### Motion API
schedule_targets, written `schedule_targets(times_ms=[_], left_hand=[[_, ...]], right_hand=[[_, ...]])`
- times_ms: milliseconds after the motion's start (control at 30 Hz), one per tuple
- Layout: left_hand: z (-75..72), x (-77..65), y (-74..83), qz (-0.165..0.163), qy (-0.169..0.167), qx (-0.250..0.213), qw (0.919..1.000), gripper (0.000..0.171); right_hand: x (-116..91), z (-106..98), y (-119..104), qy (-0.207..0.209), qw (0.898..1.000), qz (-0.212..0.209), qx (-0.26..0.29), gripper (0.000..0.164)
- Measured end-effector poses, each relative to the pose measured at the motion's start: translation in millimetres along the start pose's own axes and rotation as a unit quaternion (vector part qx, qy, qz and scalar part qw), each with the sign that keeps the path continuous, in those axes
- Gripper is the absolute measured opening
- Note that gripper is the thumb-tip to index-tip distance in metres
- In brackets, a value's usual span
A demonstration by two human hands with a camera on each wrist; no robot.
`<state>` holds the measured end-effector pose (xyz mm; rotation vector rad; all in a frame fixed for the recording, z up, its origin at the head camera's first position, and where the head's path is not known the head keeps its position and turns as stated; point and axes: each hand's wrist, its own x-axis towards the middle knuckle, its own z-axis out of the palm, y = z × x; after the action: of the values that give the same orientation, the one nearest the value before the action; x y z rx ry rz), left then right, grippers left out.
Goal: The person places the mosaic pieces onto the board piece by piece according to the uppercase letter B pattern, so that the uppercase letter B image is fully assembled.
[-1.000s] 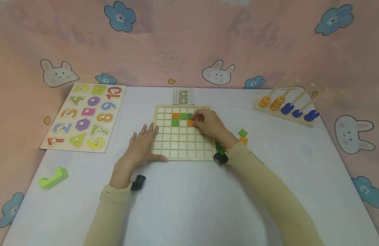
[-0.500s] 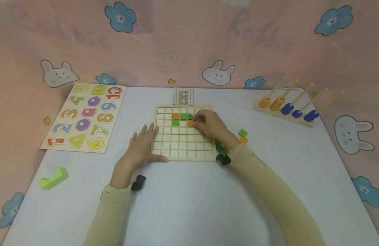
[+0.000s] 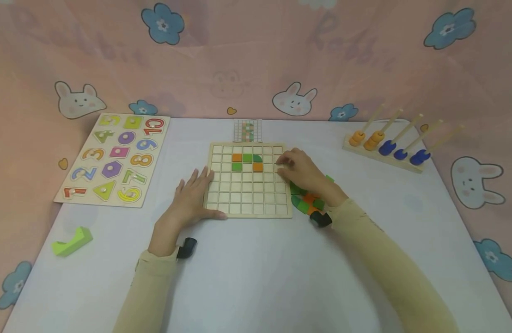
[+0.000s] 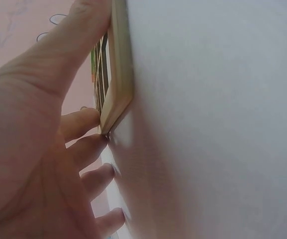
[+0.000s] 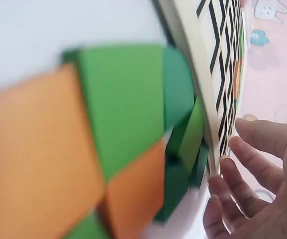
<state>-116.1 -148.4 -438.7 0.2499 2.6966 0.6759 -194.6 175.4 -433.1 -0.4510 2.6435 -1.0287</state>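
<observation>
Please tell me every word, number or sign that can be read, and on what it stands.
On the puzzle board:
"1", red
"2", blue
"3", orange
"4", green
"5", yellow-green, blurred
"6", yellow
"7", green
"8", orange
"9", blue
"10", red
Pink curtain: faded lettering, perhaps "Rabbit", too blurred for certainty.
Small card: any text is too small to read.

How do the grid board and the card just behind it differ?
The grid board is far larger than the card. The left hand touches the grid board; no hand touches the card. Coloured pieces sit in two rows of the grid board; the card's colours span more rows. Both show green and orange on grids.
</observation>
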Motion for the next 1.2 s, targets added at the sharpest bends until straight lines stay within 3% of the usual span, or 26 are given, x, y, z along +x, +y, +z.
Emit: schedule_targets(times_ms=[300, 667, 933, 1200], left_hand=[[-0.6, -0.7, 0.6, -0.002, -0.002, 0.002, 1.0, 0.132], [-0.2, -0.4, -0.5, 0.005, -0.002, 0.004, 1.0, 0.132], [-0.2, -0.7, 0.6, 0.006, 0.003, -0.002, 1.0, 0.131], [-0.5, -1.9, 1.1, 0.002, 0.0, -0.005, 1.0, 0.131]], right_hand=[[-20.4, -21.8, 12.8, -0.038, 0.998, 0.049, 0.013, 0.03], [-39.3, -54.7, 21.4, -0.107, 0.99, 0.083, -0.044, 0.038], [-52.7, -75.9, 35.7, -0.156, 0.977, 0.112, -0.095, 0.057], [-59.8, -74.5, 44.1, -0.134, 0.983, 0.105, -0.071, 0.055]])
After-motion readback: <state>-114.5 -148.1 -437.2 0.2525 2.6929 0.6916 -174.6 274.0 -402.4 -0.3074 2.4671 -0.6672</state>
